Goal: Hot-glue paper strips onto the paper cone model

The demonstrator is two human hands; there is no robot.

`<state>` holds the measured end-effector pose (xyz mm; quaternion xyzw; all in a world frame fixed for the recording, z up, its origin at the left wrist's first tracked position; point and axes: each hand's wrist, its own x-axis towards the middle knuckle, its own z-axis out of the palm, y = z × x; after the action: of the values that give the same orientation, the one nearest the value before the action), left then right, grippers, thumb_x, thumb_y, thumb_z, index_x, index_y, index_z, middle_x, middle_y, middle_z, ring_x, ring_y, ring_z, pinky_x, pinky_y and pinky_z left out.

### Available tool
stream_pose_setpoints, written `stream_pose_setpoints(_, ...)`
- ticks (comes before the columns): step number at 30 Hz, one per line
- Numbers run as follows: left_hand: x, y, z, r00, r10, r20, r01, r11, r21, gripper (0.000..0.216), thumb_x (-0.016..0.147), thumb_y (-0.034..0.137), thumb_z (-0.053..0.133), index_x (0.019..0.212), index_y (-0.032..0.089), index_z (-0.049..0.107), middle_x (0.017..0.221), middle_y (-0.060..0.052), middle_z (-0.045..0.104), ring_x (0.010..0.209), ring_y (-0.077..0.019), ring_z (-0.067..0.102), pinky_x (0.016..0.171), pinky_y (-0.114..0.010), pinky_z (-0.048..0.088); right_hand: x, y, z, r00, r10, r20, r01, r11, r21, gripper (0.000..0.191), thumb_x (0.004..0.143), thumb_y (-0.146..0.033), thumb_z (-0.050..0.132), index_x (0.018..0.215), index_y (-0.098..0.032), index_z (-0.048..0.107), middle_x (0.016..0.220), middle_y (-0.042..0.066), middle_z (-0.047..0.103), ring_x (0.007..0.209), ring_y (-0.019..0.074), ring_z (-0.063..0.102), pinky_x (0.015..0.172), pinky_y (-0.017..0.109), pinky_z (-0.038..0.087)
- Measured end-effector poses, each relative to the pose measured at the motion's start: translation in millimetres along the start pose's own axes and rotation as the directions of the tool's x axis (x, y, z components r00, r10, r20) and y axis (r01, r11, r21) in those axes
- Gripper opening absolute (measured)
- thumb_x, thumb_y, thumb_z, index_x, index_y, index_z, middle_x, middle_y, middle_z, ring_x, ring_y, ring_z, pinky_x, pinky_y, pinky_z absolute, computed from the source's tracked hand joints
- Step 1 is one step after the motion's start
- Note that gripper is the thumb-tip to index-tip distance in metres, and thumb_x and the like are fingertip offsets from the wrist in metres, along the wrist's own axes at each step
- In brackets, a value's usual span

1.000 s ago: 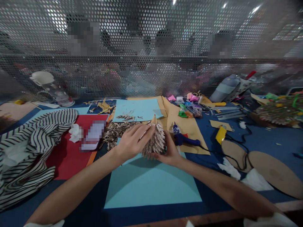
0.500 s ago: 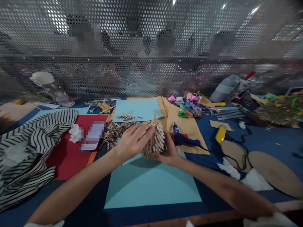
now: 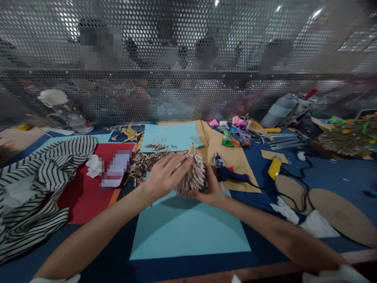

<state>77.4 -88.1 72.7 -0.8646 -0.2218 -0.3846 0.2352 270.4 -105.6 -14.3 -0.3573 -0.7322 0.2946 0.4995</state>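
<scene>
A pointed cone (image 3: 194, 175) covered in overlapping, striped flakes like seed shells is held up over a light blue sheet (image 3: 188, 232). My left hand (image 3: 166, 177) lies against its upper left side, fingers bent and pressed on the flakes near the tip. Around the lower right side and base curls my right hand (image 3: 213, 186), its thumb below. Part of the cone is hidden behind my fingers. To the left of the cone is a heap of loose flakes (image 3: 143, 165), with more scattered on another blue sheet (image 3: 172, 133) behind. A blue glue gun (image 3: 232, 174) rests just right of my right hand.
Left are a striped cloth (image 3: 47, 169), red sheet (image 3: 85, 200) and phone (image 3: 118, 169). Right lie a black cord (image 3: 294, 192), yellow cutter (image 3: 275, 168) and cardboard discs (image 3: 341, 214). Small coloured packets (image 3: 235, 135) sit before a perforated metal screen (image 3: 176, 94), with people beyond.
Both hands and the cone stay almost in place; my left fingertips shift very slightly on the flakes. A person beyond the screen has moved a little left.
</scene>
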Motion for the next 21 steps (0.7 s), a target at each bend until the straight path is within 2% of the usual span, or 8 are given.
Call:
stream_pose_setpoints(8,0.2,-1.3,4.7,0.999,-0.015,-0.031,0.015,1.000,0.001,0.038,0.084,0.012,0.058,0.122,0.014,0.050,0.094,-0.010,0.068,0.088,-0.0193,0.066,0.081,-0.033,0.055,-3.3,6.8,2.1,1.000,0.021,-0.008,-0.020,0.996,0.088,0.091,0.066,-0.043,0.075,0.138,-0.024,0.024,0.137,0.014,0.038,0.126,0.0356,0.040,0.104,0.051,0.036)
stream_pose_setpoints(14,4.9,-0.7,4.0,0.997,-0.042,-0.064,0.043,0.999,0.006,0.037,0.082,0.015,0.063,0.117,0.012,0.053,0.092,-0.010,0.069,0.086,-0.0186,0.066,0.079,-0.030,0.054,-0.6,5.6,1.6,1.000,0.018,-0.014,-0.017,0.998,0.063,0.088,0.066,-0.044,0.075,0.136,-0.023,0.027,0.135,0.014,0.041,0.125,0.0350,0.041,0.104,0.051,0.036)
stream_pose_setpoints(21,-0.6,-2.8,8.5,0.997,-0.070,-0.030,0.067,0.995,-0.076,0.032,0.081,0.012,0.062,0.112,0.013,0.055,0.093,-0.009,0.067,0.088,-0.0180,0.064,0.080,-0.032,0.054,-0.7,6.0,2.4,1.000,0.014,-0.023,-0.012,0.999,0.047,0.088,0.065,-0.041,0.076,0.136,-0.022,0.028,0.133,0.014,0.042,0.123,0.0338,0.043,0.103,0.050,0.037)
